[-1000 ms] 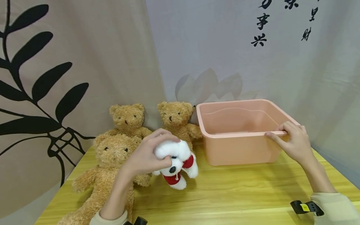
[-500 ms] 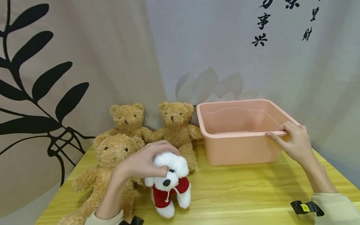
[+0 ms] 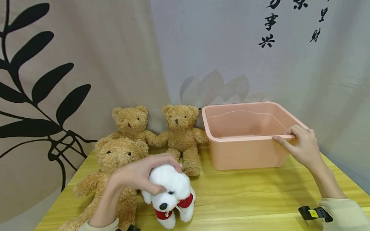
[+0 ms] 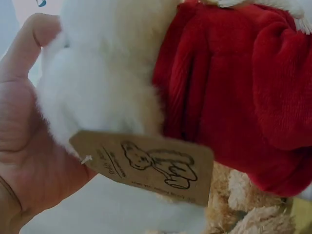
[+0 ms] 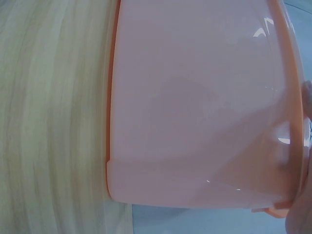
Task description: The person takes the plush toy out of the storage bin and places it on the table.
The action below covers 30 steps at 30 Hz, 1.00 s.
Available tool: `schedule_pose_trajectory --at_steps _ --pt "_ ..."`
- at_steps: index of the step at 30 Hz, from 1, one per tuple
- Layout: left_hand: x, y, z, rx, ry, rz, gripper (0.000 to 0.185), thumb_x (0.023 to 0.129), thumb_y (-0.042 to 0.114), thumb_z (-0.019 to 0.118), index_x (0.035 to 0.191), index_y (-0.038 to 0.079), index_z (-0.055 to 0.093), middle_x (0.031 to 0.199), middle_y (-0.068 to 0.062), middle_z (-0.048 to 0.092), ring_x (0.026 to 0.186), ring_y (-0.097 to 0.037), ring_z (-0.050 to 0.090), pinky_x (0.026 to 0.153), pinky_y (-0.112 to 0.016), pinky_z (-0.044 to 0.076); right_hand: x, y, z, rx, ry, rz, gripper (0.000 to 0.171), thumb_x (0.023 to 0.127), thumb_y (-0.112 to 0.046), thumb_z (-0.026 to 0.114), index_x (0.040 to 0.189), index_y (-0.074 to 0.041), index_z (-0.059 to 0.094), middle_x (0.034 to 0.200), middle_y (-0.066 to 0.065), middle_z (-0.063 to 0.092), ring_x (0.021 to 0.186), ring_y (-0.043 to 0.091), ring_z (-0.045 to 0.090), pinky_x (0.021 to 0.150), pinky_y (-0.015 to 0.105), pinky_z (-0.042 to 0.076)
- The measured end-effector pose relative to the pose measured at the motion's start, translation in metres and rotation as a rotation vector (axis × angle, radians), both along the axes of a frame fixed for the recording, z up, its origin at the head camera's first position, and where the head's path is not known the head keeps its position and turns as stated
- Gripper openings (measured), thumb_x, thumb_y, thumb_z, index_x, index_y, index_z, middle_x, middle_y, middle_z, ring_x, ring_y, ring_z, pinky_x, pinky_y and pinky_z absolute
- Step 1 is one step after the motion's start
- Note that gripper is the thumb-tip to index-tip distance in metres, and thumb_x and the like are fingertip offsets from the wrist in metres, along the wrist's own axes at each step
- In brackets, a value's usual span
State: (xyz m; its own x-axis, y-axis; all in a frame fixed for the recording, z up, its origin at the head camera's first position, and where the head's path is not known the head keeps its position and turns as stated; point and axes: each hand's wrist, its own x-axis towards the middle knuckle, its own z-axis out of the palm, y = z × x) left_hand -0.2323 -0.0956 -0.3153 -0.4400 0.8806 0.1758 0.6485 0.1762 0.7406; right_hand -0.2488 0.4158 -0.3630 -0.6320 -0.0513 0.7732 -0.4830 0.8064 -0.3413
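A white plush dog point(image 3: 173, 189) in a red hooded top stands near the front of the table, its dark nose toward the viewer. My left hand point(image 3: 145, 173) grips its head from the left, thumb beside the eye and fingers over the top. In the left wrist view, a brown card tag point(image 4: 151, 165) hangs by the dog's neck, next to the red top point(image 4: 229, 83). At the right, my right hand point(image 3: 302, 146) holds the front rim of a pink plastic bin point(image 3: 245, 152), thumb outside and fingers over the edge. The right wrist view shows mostly the bin's outer wall point(image 5: 195, 107).
Two brown teddy bears point(image 3: 131, 123) sit against the curtain at the back, one of them point(image 3: 182, 134) beside the bin. A larger-looking third bear point(image 3: 115, 173) sits at the front left, partly behind my left forearm. The wooden table point(image 3: 245, 199) carries everything.
My left hand has brought the plush dog down and toward the front of the table, uncovering the bear beside the bin. The right hand and the bin stay put.
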Motion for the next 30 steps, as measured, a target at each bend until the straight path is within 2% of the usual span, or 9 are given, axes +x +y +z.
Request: schedule_pose_trajectory --at_steps 6,11,16,24,30 --pt "0.000 -0.003 -0.002 0.028 -0.025 -0.069 0.052 0.083 0.015 0.078 0.132 0.020 0.059 0.128 -0.002 0.058 0.108 -0.024 0.059 0.083 -0.041 0.057 0.002 0.002 0.000 0.000 -0.003 -0.009 0.029 0.079 -0.021 0.086 0.077 -0.011 0.058 0.069 -0.010 0.050 0.068 0.004 0.037 0.082 0.040 0.023" --pt "0.001 -0.005 -0.003 0.029 -0.048 -0.085 0.054 0.085 0.014 0.080 0.134 0.020 0.059 0.132 -0.002 0.058 0.113 -0.025 0.057 0.086 -0.042 0.056 0.002 0.002 0.000 0.000 0.001 -0.008 0.029 0.079 -0.019 0.086 0.076 -0.011 0.058 0.068 -0.010 0.049 0.067 0.005 0.037 0.081 0.039 0.023" --pt "0.003 -0.007 -0.003 0.028 -0.090 -0.044 0.057 0.087 0.014 0.080 0.138 0.019 0.057 0.137 -0.003 0.056 0.115 -0.025 0.059 0.089 -0.043 0.056 0.001 0.002 0.001 -0.002 -0.003 -0.006 0.028 0.079 -0.017 0.085 0.076 -0.010 0.058 0.068 -0.009 0.050 0.067 0.004 0.037 0.081 0.040 0.023" --pt "0.006 -0.009 -0.006 0.041 -0.110 0.049 0.059 0.087 0.013 0.079 0.140 0.022 0.055 0.138 -0.006 0.055 0.111 -0.026 0.062 0.086 -0.043 0.057 -0.003 0.000 -0.003 -0.005 -0.011 0.005 0.027 0.080 -0.018 0.085 0.078 -0.011 0.059 0.071 -0.008 0.052 0.068 0.004 0.038 0.081 0.041 0.023" --pt "0.005 -0.007 -0.011 0.053 -0.149 0.129 0.057 0.090 0.014 0.077 0.140 0.025 0.055 0.139 -0.002 0.055 0.112 -0.026 0.062 0.088 -0.043 0.057 -0.001 0.006 -0.003 0.001 -0.029 0.000 0.026 0.081 -0.018 0.084 0.077 -0.011 0.060 0.074 -0.008 0.054 0.070 0.001 0.039 0.084 0.044 0.023"
